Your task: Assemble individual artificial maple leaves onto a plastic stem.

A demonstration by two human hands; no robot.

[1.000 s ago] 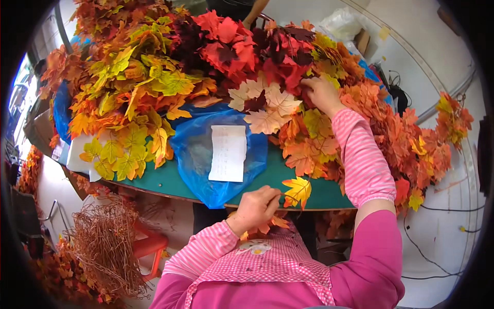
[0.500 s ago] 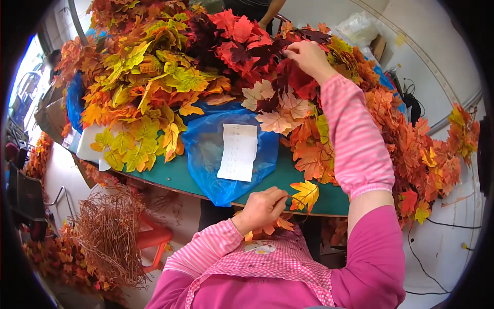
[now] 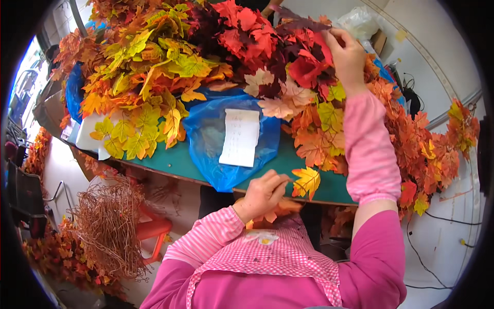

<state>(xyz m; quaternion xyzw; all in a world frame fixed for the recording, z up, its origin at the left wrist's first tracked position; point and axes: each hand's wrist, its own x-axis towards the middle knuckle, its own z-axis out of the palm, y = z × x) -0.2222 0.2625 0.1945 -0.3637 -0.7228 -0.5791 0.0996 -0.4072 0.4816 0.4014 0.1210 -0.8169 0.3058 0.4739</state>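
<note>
Near the table's front edge, my left hand (image 3: 261, 194) is closed in a pinch on the thin stem of an artificial maple leaf. The yellow-orange leaf (image 3: 306, 182) spreads out to the right of its fingertips. Orange leaves (image 3: 282, 207) show below that hand, over my lap. My right hand (image 3: 348, 57) is raised over the right part of the leaf pile, thumb and fingers pinched on a dark red leaf (image 3: 303, 21), which looks smeared by motion. Red leaves (image 3: 307, 68) lie just beside these fingers, and pale peach leaves (image 3: 288, 100) lie closer to me.
A blue plastic bag (image 3: 206, 149) with a white paper slip (image 3: 240, 138) lies on the green tabletop (image 3: 170, 158). Yellow-green leaves (image 3: 136, 131) heap at left, orange leaves (image 3: 391, 123) at right. Bundled brown wire stems (image 3: 110, 226) rest on a red stool (image 3: 154, 232).
My right hand has moved right and slightly nearer, pulling a dark red leaf out from the pile. My left hand and its yellow-orange leaf stay nearly in place; the view has shifted slightly.
</note>
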